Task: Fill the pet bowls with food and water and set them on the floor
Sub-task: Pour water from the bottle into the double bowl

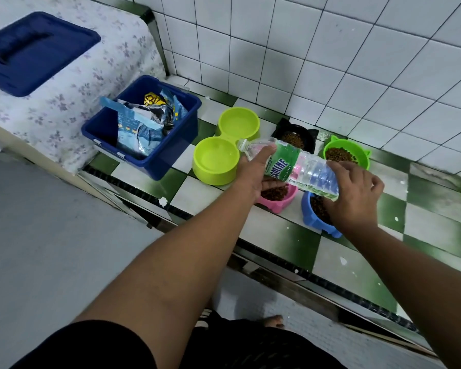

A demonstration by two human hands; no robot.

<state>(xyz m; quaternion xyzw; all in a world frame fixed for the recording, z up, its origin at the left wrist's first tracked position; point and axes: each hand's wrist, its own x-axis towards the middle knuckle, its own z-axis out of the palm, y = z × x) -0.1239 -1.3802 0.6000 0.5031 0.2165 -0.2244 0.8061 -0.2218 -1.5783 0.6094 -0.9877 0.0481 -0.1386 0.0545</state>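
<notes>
Nearest you, both forearms reach out over the green-and-white checked counter (285,235). Your right hand (355,194) is wrapped around the base of the plastic water bottle (290,166), fingers curled over its far side. Your left hand (256,174) grips the same bottle near the neck, thumb on top beside the green label. The bottle lies almost level, its open mouth pointing toward 10 o'clock, right at the rim of the near cup of the lime double bowl (225,145).

Under your right hand sits the blue bowl (317,219), holding brown kibble. Just at its 9 o'clock, beneath your left hand and the bottle, is the pink bowl (278,201), also with kibble. Both cups of the lime double bowl look pale and shiny inside; whether that is water, you cannot tell for sure.

Farther back, at 12 o'clock from the bottle, the black bowl (296,137) holds kibble, and at its 3 o'clock so does the green bowl (347,154), near the tiled wall (330,62).

At 9 o'clock from the double bowl stands a blue bin (144,129) with crumpled food bags (147,123) inside. Its blue lid (35,51) lies at 10 o'clock on floral cloth (64,107).
</notes>
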